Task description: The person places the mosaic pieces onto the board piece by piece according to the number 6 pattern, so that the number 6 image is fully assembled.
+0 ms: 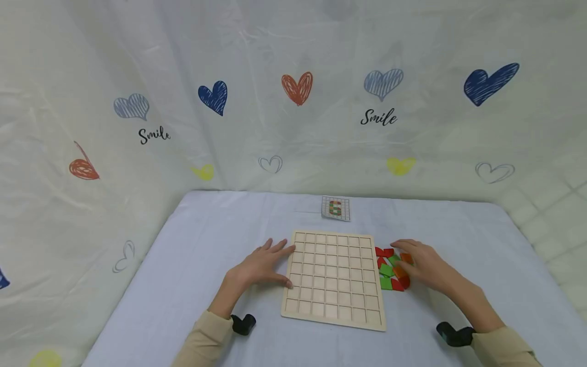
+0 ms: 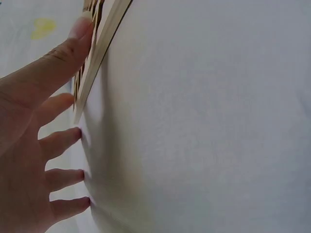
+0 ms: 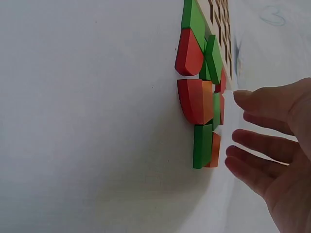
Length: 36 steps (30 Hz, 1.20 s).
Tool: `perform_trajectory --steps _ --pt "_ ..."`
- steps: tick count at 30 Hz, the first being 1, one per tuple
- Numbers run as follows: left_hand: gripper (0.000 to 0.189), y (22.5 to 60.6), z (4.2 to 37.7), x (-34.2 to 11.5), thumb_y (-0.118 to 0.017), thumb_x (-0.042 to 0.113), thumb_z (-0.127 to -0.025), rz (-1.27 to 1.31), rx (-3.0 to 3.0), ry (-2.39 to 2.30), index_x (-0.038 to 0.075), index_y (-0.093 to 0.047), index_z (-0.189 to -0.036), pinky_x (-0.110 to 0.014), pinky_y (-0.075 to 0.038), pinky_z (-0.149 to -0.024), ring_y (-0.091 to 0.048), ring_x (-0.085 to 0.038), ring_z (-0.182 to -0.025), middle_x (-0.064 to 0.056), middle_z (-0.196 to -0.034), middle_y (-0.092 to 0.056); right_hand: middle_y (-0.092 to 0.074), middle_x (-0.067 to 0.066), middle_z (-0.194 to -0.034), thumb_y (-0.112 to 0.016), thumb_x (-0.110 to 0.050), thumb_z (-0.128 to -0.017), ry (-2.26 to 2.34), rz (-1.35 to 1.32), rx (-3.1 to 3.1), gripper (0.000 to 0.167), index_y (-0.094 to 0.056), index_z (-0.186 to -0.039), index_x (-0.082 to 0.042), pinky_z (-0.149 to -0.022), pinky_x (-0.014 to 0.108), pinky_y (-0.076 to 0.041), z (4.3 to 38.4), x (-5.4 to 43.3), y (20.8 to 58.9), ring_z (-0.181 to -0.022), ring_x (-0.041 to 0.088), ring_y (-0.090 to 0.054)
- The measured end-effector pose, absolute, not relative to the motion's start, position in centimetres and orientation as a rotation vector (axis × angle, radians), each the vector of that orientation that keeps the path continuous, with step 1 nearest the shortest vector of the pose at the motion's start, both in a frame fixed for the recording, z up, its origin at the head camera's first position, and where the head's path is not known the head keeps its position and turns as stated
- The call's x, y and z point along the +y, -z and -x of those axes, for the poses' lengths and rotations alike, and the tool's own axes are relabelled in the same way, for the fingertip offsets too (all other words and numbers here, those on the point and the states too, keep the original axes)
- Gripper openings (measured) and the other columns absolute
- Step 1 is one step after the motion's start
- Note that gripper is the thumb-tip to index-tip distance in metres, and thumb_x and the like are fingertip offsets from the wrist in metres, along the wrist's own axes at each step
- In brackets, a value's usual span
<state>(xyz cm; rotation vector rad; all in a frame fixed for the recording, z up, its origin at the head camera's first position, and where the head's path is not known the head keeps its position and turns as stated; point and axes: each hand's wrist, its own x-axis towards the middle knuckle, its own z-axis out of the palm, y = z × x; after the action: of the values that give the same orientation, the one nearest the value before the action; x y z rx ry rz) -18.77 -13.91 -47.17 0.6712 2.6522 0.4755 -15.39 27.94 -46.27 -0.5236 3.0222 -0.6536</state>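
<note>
A square wooden grid board [image 1: 334,279] lies on the white-covered table, its cells bare. My left hand [image 1: 262,266] is at its left edge, fingers spread; in the left wrist view the thumb [image 2: 80,28] touches the board's rim [image 2: 99,56]. Beside the board's right edge lies a loose cluster of red, green and orange blocks, among them a green block [image 1: 387,270] and a red block [image 1: 397,284]. Over the right side of that cluster hovers my right hand [image 1: 424,265], fingers loosely bent. The right wrist view shows nothing between its fingers, apart from the red rounded block [image 3: 190,101].
A small card [image 1: 336,208] with a printed grid and coloured pattern lies behind the board. White sheeting [image 1: 298,137] with printed hearts hangs beyond the table's back edge. Black wrist mounts [image 1: 243,324] are worn on both arms.
</note>
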Motion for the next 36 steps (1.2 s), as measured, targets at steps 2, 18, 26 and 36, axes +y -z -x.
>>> perform_trajectory --steps 2,18,26,36 --pt "0.100 47.2 18.8 -13.8 -0.084 0.057 -0.078 -0.676 2.654 -0.462 0.028 -0.037 -0.161 -0.064 -0.022 -0.124 -0.014 -0.046 -0.157 -0.005 -0.171 -0.025 -0.068 0.025 -0.124 -0.077 -0.007 -0.087 0.674 0.526 3.014 0.040 -0.068 -0.124 0.005 -0.090 0.057 -0.059 15.8 27.9 46.5 -0.113 0.044 -0.063" --pt "0.103 47.1 18.3 -13.6 -0.082 0.056 -0.079 -0.689 2.667 -0.458 0.024 -0.032 -0.163 -0.064 -0.018 -0.125 -0.011 -0.045 -0.158 -0.003 -0.172 -0.023 -0.065 0.012 -0.097 -0.083 -0.009 -0.084 0.581 0.510 3.039 0.021 -0.075 -0.100 0.001 -0.076 0.040 -0.060 18.0 27.0 47.6 -0.085 0.021 -0.057" --pt "0.103 47.1 18.3 -13.7 -0.082 0.056 -0.079 -0.681 2.650 -0.489 0.023 -0.031 -0.163 -0.064 -0.016 -0.125 -0.009 -0.045 -0.158 -0.004 -0.172 -0.022 -0.062 0.014 -0.095 -0.084 -0.013 -0.083 0.562 0.393 3.001 0.025 -0.071 -0.097 0.002 -0.079 0.044 -0.062 18.5 26.7 47.5 -0.085 0.024 -0.057" --pt "0.103 47.1 18.3 -13.7 -0.081 0.056 -0.081 -0.674 2.648 -0.486 0.023 -0.030 -0.164 -0.064 -0.015 -0.126 -0.009 -0.044 -0.158 -0.004 -0.172 -0.021 -0.059 0.010 -0.090 -0.082 -0.012 -0.086 0.659 0.344 2.947 0.026 -0.063 -0.097 0.001 -0.072 0.036 -0.059 18.9 26.8 47.8 -0.080 0.020 -0.055"
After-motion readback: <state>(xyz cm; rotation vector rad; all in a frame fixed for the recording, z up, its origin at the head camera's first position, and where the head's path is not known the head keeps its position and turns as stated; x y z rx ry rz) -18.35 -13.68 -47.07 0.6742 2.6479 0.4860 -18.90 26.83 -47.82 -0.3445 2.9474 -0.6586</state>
